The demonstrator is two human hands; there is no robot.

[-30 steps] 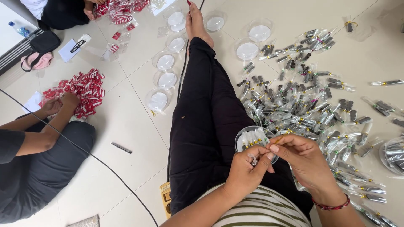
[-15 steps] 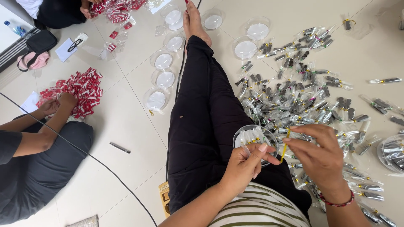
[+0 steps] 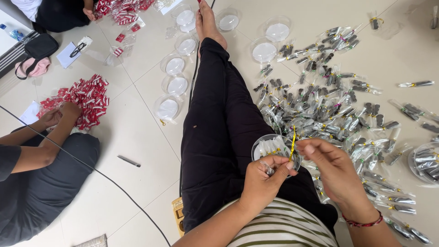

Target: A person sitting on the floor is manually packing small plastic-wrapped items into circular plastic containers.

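I sit on the tiled floor with my black-trousered leg (image 3: 224, 123) stretched out. My left hand (image 3: 265, 180) pinches a small clear packet just over my lap. My right hand (image 3: 331, 169) holds a thin gold twist tie (image 3: 292, 144) upright between thumb and fingers, right beside the left hand. Under both hands a clear round plastic tub (image 3: 272, 146) with white pieces and gold ties rests on my thigh. A large heap of clear wrapped dark pieces (image 3: 338, 110) tied with gold spreads over the floor to my right.
Several clear round lidded tubs (image 3: 176, 84) stand in a row left of my leg. Another person (image 3: 41, 174) sits at left, hands on a pile of red-and-white packets (image 3: 87, 98). A black cable (image 3: 105, 180), a pen (image 3: 129, 161) and a black pouch (image 3: 41, 45) lie on the floor.
My right hand has brought the gold tie from lying across the tub's rim to standing upright by my left hand. The left hand stays over the tub.
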